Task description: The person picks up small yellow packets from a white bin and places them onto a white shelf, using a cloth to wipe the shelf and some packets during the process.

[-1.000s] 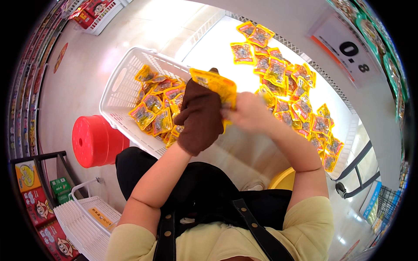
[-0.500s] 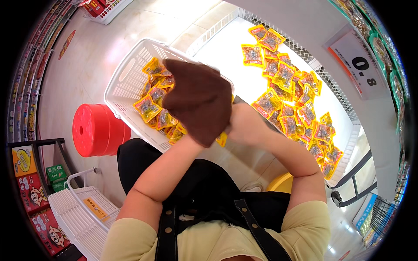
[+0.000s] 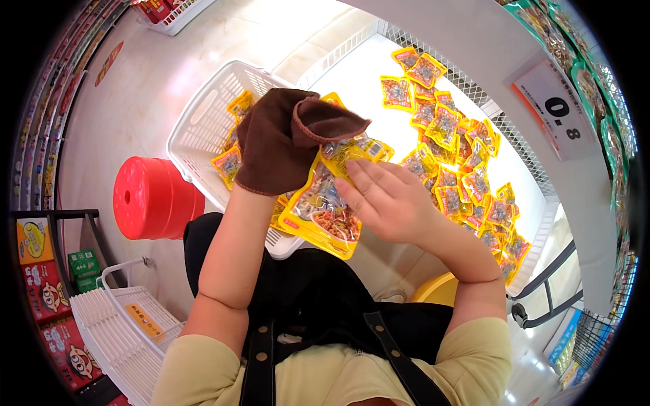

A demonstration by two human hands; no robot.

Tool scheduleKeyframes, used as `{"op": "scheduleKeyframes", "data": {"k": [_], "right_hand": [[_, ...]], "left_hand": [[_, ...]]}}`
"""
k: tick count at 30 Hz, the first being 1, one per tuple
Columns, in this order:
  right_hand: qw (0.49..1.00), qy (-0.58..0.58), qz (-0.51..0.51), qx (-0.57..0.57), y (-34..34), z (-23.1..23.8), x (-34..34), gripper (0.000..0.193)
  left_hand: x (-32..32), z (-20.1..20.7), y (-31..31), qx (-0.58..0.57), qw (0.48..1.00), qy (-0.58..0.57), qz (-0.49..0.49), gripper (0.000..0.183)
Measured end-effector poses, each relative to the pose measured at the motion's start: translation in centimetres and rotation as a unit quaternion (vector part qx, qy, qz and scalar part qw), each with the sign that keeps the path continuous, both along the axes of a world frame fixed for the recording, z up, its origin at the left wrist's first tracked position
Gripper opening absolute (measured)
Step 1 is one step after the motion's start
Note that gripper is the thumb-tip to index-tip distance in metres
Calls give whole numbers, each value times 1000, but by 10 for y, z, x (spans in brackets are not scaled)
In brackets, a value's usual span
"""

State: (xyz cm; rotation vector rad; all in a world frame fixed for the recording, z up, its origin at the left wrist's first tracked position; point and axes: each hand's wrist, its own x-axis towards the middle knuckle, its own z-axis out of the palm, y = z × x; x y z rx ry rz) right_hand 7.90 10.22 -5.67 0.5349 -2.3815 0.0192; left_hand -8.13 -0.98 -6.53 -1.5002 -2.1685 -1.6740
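Note:
My left hand is hidden inside a brown cloth (image 3: pixel 274 145) that wraps over it down to the wrist. Beside the cloth, above the basket's near end, is a yellow-edged clear snack packet (image 3: pixel 325 210) with nuts pictured on it. My right hand (image 3: pixel 386 203) rests against the packet with its fingers stretched out. More yellow packet with a barcode (image 3: pixel 374 147) shows under the cloth's fold; I cannot tell if it is a second packet. Similar packets (image 3: pixel 228 161) fill part of a white plastic basket (image 3: pixel 198 128) under my left hand.
Right of the basket, a white mesh-sided bin (image 3: pixel 352 68) holds many loose packets (image 3: pixel 443 125). A price card (image 3: pixel 555 108) hangs on the shelf edge. A red stool (image 3: pixel 152 198) and a white wire rack (image 3: pixel 122 331) stand at left. Something yellow (image 3: pixel 437 291) sits by my right knee.
The cloth-covered left hand has turned and shifted slightly left, and the cloth's end is folded over. The snack packet has come into view, and my right hand has moved onto it.

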Motion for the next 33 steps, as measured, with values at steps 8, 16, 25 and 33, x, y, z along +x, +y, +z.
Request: {"op": "scheduleKeyframes", "data": {"k": [8, 16, 25, 33], "right_hand": [[993, 38, 84, 68, 4, -6, -3, 28], [990, 47, 130, 21, 16, 5, 5, 24], [969, -21, 24, -245, 12, -55, -37, 32], [839, -315, -385, -223, 118, -92, -3, 31]], "left_hand": [[-8, 2, 5, -49, 946, 283, -147, 28], [-23, 21, -8, -105, 947, 303, 7, 22], [-41, 37, -17, 95, 986, -132, -42, 13], [-11, 79, -10, 16, 940, 328, -94, 11]]}}
